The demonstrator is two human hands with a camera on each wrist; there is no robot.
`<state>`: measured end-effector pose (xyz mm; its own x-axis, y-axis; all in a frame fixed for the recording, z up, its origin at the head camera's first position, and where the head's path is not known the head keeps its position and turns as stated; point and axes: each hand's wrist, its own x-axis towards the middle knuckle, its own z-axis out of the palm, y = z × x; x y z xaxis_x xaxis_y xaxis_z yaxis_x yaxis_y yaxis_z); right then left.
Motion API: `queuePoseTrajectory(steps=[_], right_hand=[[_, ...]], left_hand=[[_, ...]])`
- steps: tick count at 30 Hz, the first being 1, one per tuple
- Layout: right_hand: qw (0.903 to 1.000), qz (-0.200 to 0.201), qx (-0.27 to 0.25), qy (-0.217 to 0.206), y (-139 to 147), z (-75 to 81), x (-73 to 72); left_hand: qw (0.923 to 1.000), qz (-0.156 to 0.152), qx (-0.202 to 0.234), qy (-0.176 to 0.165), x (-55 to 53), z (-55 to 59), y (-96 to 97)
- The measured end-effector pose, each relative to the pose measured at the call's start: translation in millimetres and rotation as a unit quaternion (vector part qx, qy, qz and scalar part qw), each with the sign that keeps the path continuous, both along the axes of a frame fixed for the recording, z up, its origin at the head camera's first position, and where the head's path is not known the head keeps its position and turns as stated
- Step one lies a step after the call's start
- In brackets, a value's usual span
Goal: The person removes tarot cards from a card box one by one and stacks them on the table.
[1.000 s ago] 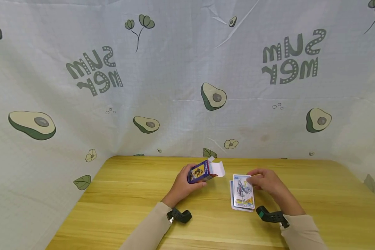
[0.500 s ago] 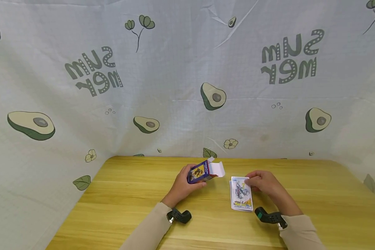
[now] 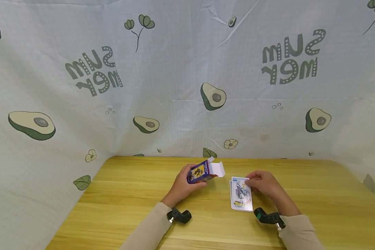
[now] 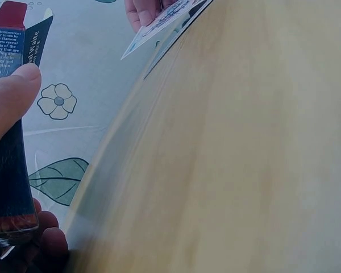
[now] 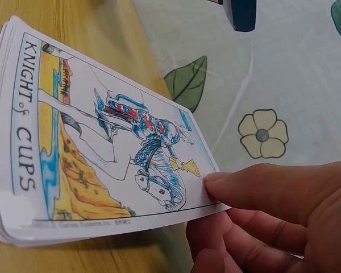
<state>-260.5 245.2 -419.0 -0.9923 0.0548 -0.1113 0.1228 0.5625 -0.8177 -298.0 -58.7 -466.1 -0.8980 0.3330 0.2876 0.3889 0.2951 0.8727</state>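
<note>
My left hand (image 3: 182,187) grips a dark blue tarot card box (image 3: 197,174), tilted, with its white end flap standing out to the right. In the left wrist view the thumb lies along the box's printed side (image 4: 5,51). To the right, my right hand (image 3: 265,184) pinches the "Knight of Cups" tarot card (image 3: 241,195) at its upper right corner, thumb on the face and fingers beneath. Under it, almost lined up, lies at least one other card (image 3: 231,196). The left wrist view shows a narrow gap between the held card (image 4: 159,23) and the lower one.
Both hands are over a yellow wood-grain table (image 3: 128,198). A pale cloth (image 3: 175,69) with avocado prints hangs behind it and at the sides. Black wrist cameras (image 3: 182,216) sit on both wrists.
My right hand has shifted slightly left and down, bringing the Knight of Cups more squarely over what lies beneath. My left hand and the box have stayed put.
</note>
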Motion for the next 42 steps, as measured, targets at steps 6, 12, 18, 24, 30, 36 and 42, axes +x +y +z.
queuePoseTrajectory(steps=[6,12,18,24,30,36,42], right_hand=[[0.9999,-0.002,0.015,0.001,1,-3.9,-3.5],[0.9996,-0.003,0.028,0.003,1,-5.4,-4.8],[0.999,-0.005,0.043,0.005,0,-7.3,-5.9],[0.9978,-0.007,0.066,0.006,-3,-7.7,-6.1],[0.9958,-0.01,0.09,0.012,-6,-7.2,-4.2],[0.9943,-0.013,0.105,0.015,-9,-6.0,-0.6],[0.9941,-0.017,0.106,0.014,-11,-6.4,0.8]], left_hand=[[1.0,0.003,0.0,0.0,-1.5,0.0,0.1],[1.0,0.005,0.0,-0.001,-3.0,-0.3,0.1],[1.0,0.006,-0.001,0.0,-2.8,-0.5,0.1],[1.0,0.008,-0.001,-0.002,-3.3,-1.2,0.6],[1.0,0.008,0.0,-0.006,-0.4,1.8,1.2],[1.0,-0.005,0.001,-0.004,18.9,28.6,-0.3],[1.0,-0.002,-0.001,-0.004,13.6,21.0,-0.2]])
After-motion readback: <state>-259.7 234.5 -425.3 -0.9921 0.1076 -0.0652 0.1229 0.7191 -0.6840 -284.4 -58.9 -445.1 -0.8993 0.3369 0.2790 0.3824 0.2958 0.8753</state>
